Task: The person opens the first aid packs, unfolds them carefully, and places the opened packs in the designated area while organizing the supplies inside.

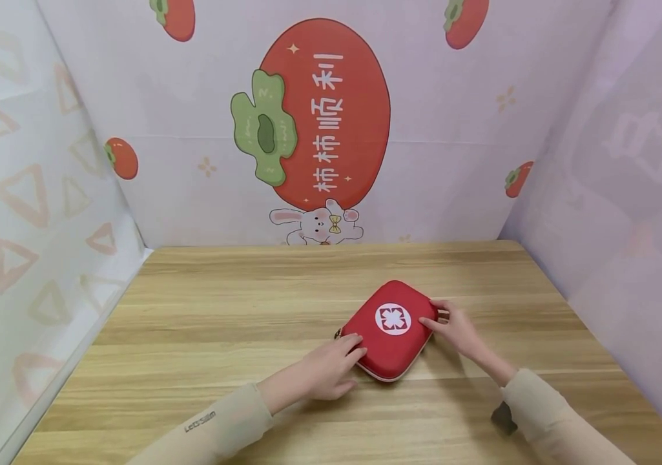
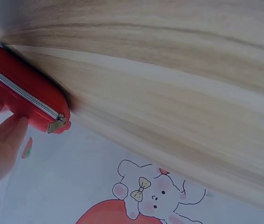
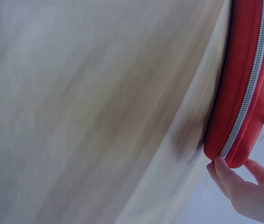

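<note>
Only the head view shows the case's (image 1: 385, 352) emblem (image 1: 393, 319).

The case (image 1: 385, 343) is bright red — its round white badge (image 1: 393, 319) has a red pattern, and its zip (image 3: 250, 84) is silver. The desk (image 1: 220, 310) is yellowy brown with long stripes — the sleeves (image 1: 540, 403) are cream.

My case (image 1: 390, 344) looks cloth-covered, smooth and pretty matt, with a fine weave showing up close. The zipper (image 2: 22, 93) is ribbed and metallic-looking, and the pull tab (image 2: 56, 125) has a dull metal look. Tabletop (image 1: 220, 310) is smooth wood grain, low sheen. My sleeves (image 1: 220, 423) are matt cloth. Backdrop (image 1: 447, 142): matt, cloth or paper, can't tell.
</note>
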Tool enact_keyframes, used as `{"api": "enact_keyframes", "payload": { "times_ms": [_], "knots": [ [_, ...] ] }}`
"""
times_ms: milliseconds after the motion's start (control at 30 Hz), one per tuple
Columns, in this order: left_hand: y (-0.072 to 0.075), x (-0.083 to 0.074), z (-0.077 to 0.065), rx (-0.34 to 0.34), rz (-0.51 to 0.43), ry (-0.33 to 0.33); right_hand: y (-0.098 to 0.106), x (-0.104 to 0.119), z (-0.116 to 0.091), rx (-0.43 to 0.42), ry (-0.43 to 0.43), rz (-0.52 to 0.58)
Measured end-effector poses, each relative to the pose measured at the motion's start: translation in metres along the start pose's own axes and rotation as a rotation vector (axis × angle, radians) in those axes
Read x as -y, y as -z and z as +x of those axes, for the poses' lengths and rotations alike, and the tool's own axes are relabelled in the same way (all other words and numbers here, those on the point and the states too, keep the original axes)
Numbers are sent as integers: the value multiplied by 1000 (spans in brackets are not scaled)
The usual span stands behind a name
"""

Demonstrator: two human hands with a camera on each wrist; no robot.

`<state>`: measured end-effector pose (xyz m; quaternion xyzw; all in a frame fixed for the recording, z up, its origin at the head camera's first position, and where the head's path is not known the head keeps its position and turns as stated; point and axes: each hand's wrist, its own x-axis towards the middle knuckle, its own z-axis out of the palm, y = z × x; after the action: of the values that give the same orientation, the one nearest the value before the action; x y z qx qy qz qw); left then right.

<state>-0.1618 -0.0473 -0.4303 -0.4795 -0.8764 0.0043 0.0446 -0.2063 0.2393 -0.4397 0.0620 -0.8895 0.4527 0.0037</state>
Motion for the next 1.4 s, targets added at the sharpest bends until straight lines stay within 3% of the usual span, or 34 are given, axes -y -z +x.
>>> {"api": "enact_keyframes", "payload": {
  "times_ms": [233, 400, 667, 900, 1067, 1233, 1400],
  "knots": [
    [-1, 4, -22, -55, -23, 6, -15, 13, -10, -4, -18, -69],
    [-3, 9, -35, -151, -59, -5, -26, 23, -18, -8, -14, -92],
    [-4, 15, -47, -290, -74, -19, -43, 33, -29, -57, 16, -126],
    [-7, 20, -60, -347, -95, -1, -54, 39, -39, -92, 67, -133],
    [-8, 21, -65, -392, -110, -8, -57, 40, -40, -72, 45, -111],
    [-5, 21, -68, -360, -198, 35, -51, 42, -38, -39, 93, -257],
    [4, 28, -73, -360, -305, 110, -46, 46, -38, -34, 248, -463]
  ]
}}
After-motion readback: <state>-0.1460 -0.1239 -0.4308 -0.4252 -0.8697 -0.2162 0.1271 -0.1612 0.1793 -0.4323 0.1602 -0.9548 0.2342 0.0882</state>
